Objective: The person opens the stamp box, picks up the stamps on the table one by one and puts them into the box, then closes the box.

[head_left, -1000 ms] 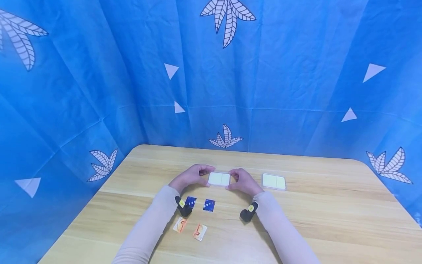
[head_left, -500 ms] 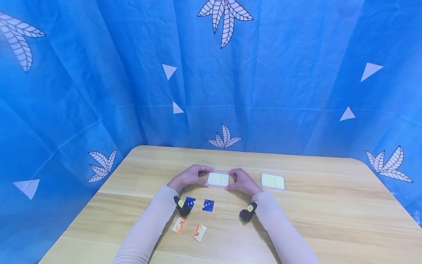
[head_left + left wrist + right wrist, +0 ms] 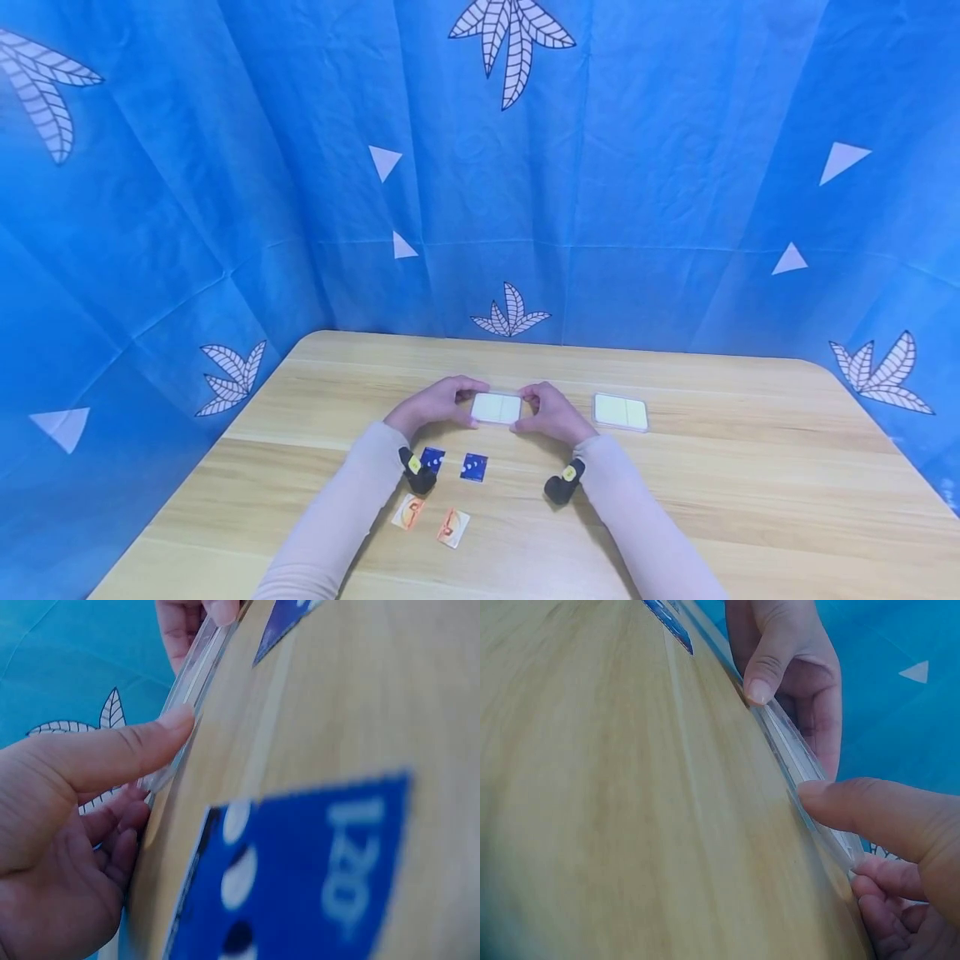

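A flat, clear plastic case (image 3: 497, 407) with a white inside, split by a thin line, lies toward the back of the table between both hands. My left hand (image 3: 438, 402) holds its left end, the thumb (image 3: 169, 735) along the near edge and the fingers curled behind. At the other end my right hand (image 3: 557, 414) grips it the same way, thumb (image 3: 832, 796) on the near edge. Seen edge-on in the right wrist view, the case (image 3: 799, 750) sits low, close over the wood.
To the right lies a second clear case (image 3: 621, 412) with a pale yellow inside. Nearer the body are a blue stamp-like piece (image 3: 474, 467), another blue piece (image 3: 432, 458) partly behind the left wrist camera, and two orange-and-white pieces (image 3: 453, 528). A blue curtain (image 3: 480, 208) hangs behind the table.
Both hands keep their grip at the ends of the case. The left hand shifts very slightly; the loose pieces and the second case stay put.
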Demonstrator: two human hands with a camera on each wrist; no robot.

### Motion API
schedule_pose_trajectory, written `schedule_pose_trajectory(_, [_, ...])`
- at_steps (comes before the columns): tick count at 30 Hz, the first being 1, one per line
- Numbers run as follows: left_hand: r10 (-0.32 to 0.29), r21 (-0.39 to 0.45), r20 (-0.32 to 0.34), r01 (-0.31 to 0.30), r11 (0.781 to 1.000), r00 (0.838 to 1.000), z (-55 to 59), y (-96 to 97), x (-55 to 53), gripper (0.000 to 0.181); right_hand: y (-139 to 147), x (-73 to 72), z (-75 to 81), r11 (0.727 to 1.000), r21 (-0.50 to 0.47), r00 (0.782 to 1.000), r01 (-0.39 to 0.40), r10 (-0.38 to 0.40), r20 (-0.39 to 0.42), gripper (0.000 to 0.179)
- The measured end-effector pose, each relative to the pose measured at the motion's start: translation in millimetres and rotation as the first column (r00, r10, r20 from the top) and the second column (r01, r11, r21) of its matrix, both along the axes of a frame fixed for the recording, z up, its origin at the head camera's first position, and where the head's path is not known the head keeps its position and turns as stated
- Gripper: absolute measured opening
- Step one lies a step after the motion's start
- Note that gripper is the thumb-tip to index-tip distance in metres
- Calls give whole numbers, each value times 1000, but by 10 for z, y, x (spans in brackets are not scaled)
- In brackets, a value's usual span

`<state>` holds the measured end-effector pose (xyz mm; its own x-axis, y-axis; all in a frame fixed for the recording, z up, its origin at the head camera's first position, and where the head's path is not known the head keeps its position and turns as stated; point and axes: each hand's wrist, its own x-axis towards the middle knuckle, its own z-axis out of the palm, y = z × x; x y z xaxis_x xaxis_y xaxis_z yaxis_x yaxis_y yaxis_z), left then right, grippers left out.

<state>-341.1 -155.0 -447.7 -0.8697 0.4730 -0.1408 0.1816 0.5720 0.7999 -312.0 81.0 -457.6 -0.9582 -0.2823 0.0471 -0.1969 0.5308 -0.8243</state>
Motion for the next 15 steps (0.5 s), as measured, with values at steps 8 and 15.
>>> schedule_pose_trajectory(8, [1, -17, -5, -1, 1000, 1000, 23, 36, 15, 60, -1, 3, 9, 1000, 3, 1000, -3, 3, -7, 57])
schedule_pose_trajectory(15, [-12, -16, -20, 12, 1000, 1000, 11, 21, 11, 57, 19, 17, 44, 1000, 1, 1000, -26, 26, -3, 54])
